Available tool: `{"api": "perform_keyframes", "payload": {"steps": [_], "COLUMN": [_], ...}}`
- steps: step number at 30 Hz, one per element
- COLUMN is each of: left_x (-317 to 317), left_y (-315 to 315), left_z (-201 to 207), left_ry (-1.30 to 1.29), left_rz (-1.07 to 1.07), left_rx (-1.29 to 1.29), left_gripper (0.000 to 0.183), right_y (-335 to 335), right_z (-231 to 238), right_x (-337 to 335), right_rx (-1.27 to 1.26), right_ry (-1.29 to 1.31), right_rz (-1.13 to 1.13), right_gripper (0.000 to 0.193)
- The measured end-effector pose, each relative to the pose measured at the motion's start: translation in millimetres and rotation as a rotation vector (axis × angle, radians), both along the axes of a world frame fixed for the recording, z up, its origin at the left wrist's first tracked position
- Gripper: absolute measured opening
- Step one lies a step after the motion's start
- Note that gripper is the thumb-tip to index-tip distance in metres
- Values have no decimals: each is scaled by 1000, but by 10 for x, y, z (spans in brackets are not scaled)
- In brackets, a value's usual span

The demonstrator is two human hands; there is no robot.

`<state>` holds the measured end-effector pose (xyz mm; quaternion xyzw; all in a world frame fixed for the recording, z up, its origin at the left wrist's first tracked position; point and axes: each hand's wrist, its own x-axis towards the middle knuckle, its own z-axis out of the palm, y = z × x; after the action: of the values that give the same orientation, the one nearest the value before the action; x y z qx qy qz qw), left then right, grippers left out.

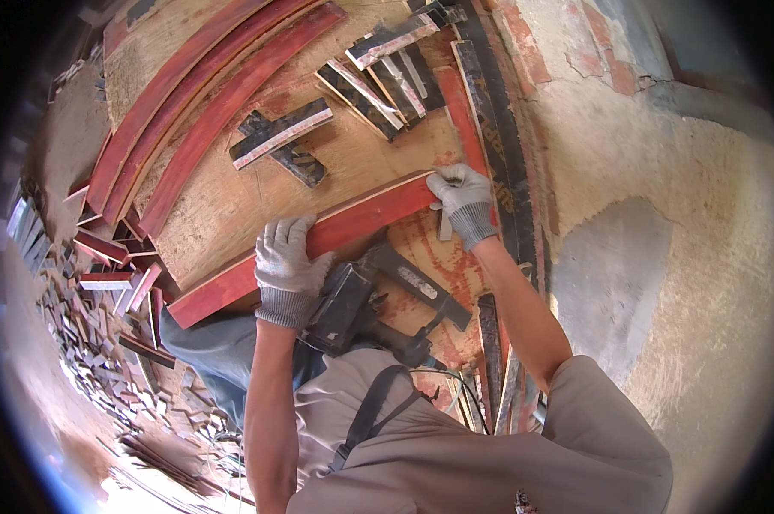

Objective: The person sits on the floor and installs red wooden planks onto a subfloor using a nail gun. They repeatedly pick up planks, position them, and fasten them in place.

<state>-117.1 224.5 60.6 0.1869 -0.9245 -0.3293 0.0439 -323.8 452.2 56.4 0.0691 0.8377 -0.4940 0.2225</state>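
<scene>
A long red-faced wooden strip (pixel 366 212) lies slantwise across the near part of a plywood bench top, its left end nearer me. My left hand (pixel 293 257), in a pale knit glove, is closed over its middle, with the fingers across the upper edge. My right hand (pixel 464 195), gloved alike, grips its far right end. Just below the strip, between my forearms, lies a black nail gun (pixel 344 304) with a long magazine; part of it is behind my left glove and the strip. Neither hand touches it.
Several long red strips (pixel 233 107) lie at the far left of the plywood (pixel 233 206). Short dark offcuts (pixel 280 137) sit crossed beyond the strip, with more (pixel 387 73) farther right. A dark board (pixel 498 146) runs along the wall (pixel 627 154). Scrap wood (pixel 104 343) covers the left floor.
</scene>
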Motion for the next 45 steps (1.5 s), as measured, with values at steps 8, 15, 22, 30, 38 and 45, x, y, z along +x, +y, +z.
{"api": "perform_keyframes", "payload": {"steps": [8,15,22,30,38,45], "left_x": [-49,-226,-295,-317,-319,-307], "left_y": [-9,93,107,139,158,174], "left_z": [70,58,77,65,37,50], "left_ry": [38,51,32,-6,8,-26], "left_rz": [14,264,326,348,360,371], "left_rx": [-33,80,147,90,51,25], "left_gripper": [58,25,17,18,21,21], "right_y": [-30,-25,-61,-153,108,792], "right_z": [20,69,256,604,564,1626], "right_x": [-11,-11,137,2062,1930,982], "right_rx": [5,-12,203,758,461,149], "right_ry": [-40,-69,214,-106,-466,-181], "right_rz": [-16,-12,182,883,639,477], "right_gripper": [16,14,37,105,107,32]}}
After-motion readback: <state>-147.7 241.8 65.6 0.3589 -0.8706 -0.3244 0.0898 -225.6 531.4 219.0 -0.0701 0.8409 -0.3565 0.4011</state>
